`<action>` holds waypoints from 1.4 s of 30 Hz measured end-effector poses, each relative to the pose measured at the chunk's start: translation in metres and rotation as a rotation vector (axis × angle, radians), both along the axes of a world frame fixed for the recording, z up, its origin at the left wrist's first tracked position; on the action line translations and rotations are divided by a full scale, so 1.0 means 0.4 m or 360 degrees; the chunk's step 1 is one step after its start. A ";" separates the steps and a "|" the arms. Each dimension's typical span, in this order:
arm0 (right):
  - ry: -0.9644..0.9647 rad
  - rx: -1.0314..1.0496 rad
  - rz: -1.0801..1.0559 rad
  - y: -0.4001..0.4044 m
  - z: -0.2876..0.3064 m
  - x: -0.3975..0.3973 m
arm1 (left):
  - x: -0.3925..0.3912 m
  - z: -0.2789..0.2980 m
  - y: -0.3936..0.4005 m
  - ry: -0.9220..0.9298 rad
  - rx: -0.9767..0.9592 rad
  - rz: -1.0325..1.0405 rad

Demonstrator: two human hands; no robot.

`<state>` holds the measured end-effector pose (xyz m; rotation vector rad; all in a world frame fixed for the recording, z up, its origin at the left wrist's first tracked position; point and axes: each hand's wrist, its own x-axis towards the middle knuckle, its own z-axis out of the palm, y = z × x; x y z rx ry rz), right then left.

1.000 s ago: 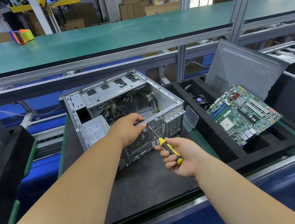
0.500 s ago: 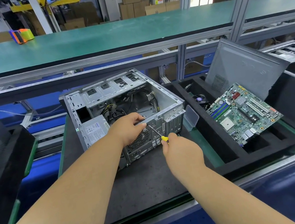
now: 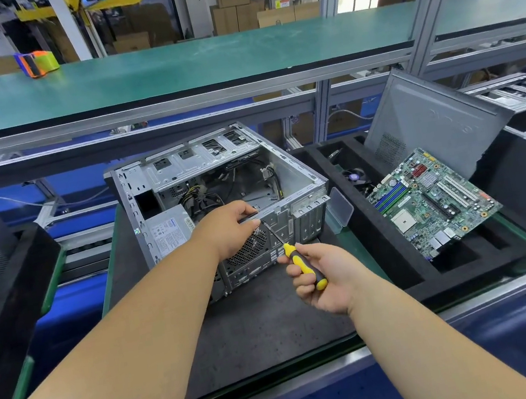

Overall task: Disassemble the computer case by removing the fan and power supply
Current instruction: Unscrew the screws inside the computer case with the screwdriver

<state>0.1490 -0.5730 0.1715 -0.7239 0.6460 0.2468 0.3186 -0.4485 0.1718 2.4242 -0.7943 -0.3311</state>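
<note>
An open grey computer case (image 3: 284, 169) lies on a dark mat in the middle of the bench. Its power supply (image 3: 168, 233) sits in the near left corner. The fan grille (image 3: 248, 247) shows on the rear panel, partly behind my left hand (image 3: 230, 227), which grips the rear panel's top edge. My right hand (image 3: 324, 275) holds a yellow-and-black screwdriver (image 3: 301, 263). The screwdriver's tip meets the rear panel just right of the fan grille, by my left fingers. Loose cables lie inside the case.
A black foam tray (image 3: 399, 268) at the right holds a green motherboard (image 3: 431, 202) and a small fan. A grey side panel (image 3: 430, 121) leans behind it. A clear plastic flap (image 3: 342, 205) stands by the case. Another black tray (image 3: 3, 286) is at the left.
My right hand has rotated around the screwdriver handle, from palm down to palm turned up, with the tip staying at the same spot on the rear panel. The left hand has stayed put.
</note>
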 end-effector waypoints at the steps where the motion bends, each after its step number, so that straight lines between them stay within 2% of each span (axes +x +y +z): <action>1: -0.0008 0.0002 -0.0006 0.002 0.001 -0.002 | 0.000 0.000 0.000 -0.0001 0.0001 0.0001; 4: 0.0009 -0.0168 -0.0063 0.018 0.000 0.003 | 0.001 -0.001 0.000 0.0000 0.0001 0.0000; 6: 0.0063 -0.0444 -0.0066 0.030 -0.003 0.012 | 0.001 -0.001 0.000 0.0000 -0.0009 0.0004; 9: 0.0209 -0.1152 0.0091 0.043 0.004 0.021 | 0.000 -0.002 0.000 -0.0005 -0.0014 0.0011; 12: 0.0121 -0.2164 0.0298 0.046 -0.001 0.008 | 0.000 -0.002 -0.001 -0.0014 -0.0006 0.0007; 14: 0.0159 -0.2716 0.0411 0.052 -0.007 -0.001 | 0.000 -0.001 -0.002 -0.0012 -0.0007 0.0008; 17: 0.0251 -0.3227 0.0517 0.063 -0.012 0.001 | 0.001 -0.002 -0.001 -0.0022 0.0001 0.0010; 19: 0.0254 -0.3370 0.0543 0.063 -0.015 0.002 | 0.001 -0.003 -0.001 -0.0018 -0.0005 0.0010; 21: 0.0221 -0.3327 0.0530 0.055 -0.019 0.001 | 0.002 -0.004 -0.001 -0.0012 -0.0011 0.0009; 23: 0.0124 -0.2928 0.0418 0.040 -0.020 0.004 | 0.002 -0.004 -0.001 -0.0008 -0.0013 0.0008; 24: 0.0080 -0.2540 0.0320 0.033 -0.017 0.008 | 0.003 -0.004 -0.001 -0.0007 -0.0014 0.0009; 26: 0.0096 -0.1563 0.0039 0.022 -0.009 0.017 | 0.003 -0.004 -0.001 -0.0010 -0.0012 0.0008; 28: 0.0144 -0.0713 -0.0058 0.014 0.003 0.016 | 0.003 -0.004 -0.001 -0.0020 -0.0005 0.0003; 30: 0.0119 -0.0206 -0.0039 0.008 0.011 0.009 | 0.004 -0.004 -0.001 -0.0026 0.0004 0.0001; 31: 0.0101 -0.0099 -0.0019 0.007 0.014 0.005 | 0.004 -0.003 -0.001 -0.0022 0.0004 0.0004; 33: 0.0079 -0.0106 -0.0003 0.009 0.016 0.001 | 0.004 -0.003 -0.001 -0.0015 0.0001 0.0006; 37: 0.0087 -0.0476 0.0003 0.024 0.007 0.011 | 0.002 -0.003 -0.002 -0.0013 0.0001 0.0007; 40: 0.0120 -0.0946 0.0074 0.031 0.001 0.017 | 0.002 -0.003 -0.001 -0.0011 0.0005 0.0012; 42: 0.0108 -0.1426 0.0173 0.031 0.000 0.014 | 0.003 -0.003 0.000 -0.0008 0.0007 0.0014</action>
